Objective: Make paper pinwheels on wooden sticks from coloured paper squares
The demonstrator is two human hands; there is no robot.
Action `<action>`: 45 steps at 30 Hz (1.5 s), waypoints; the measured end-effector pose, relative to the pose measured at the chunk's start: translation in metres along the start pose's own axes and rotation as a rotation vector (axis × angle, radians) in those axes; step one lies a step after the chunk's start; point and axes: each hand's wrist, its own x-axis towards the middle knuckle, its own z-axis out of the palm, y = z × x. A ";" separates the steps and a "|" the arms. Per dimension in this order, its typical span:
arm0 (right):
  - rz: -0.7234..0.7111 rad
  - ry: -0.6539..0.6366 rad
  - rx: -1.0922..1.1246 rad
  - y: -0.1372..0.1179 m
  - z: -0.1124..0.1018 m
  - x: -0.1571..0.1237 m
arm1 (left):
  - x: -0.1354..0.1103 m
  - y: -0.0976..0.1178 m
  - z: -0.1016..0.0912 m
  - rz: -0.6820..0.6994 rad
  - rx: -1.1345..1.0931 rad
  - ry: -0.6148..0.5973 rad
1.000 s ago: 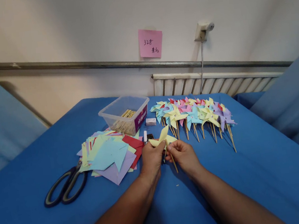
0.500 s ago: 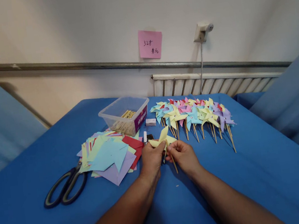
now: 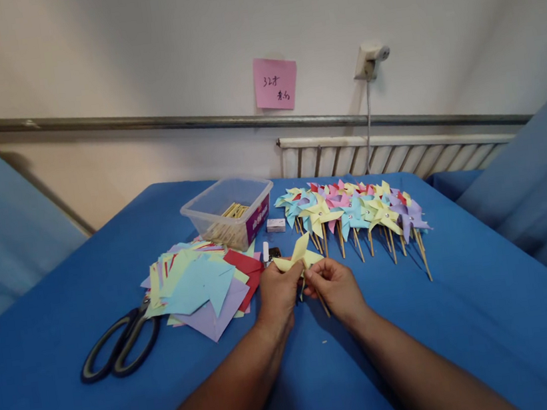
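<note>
Between my hands is a yellow paper pinwheel [image 3: 300, 247], one blade pointing up and others spread to the sides. My left hand [image 3: 278, 290] is closed on its left side, thumb near the centre. From the right, my right hand [image 3: 335, 285] pinches at the wooden stick [image 3: 323, 304], which slants down below the pinwheel. Fingers hide the spot where stick and paper meet. Just behind my left hand lies a small dark object [image 3: 274, 253] with a white piece [image 3: 265, 251] beside it, partly covered.
Left of my hands lie stacked coloured papers [image 3: 198, 285] and large dark-handled scissors [image 3: 121, 346]. A clear plastic box [image 3: 229, 214] of wooden sticks stands behind, near a small box [image 3: 275, 225]. Several pinwheels [image 3: 355, 211] lie at the back right on the blue cloth [image 3: 471, 327].
The stick's lower end has swung slightly to the right along with a small turn of my right fingers. Both hands keep nearly the same place.
</note>
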 end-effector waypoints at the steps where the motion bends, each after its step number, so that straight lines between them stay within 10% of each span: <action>1: -0.003 0.004 0.001 0.001 0.000 0.000 | 0.000 0.000 0.000 -0.002 -0.005 0.001; 45: 0.068 -0.038 0.191 0.002 -0.001 -0.005 | -0.006 0.005 -0.001 -0.018 -0.099 -0.034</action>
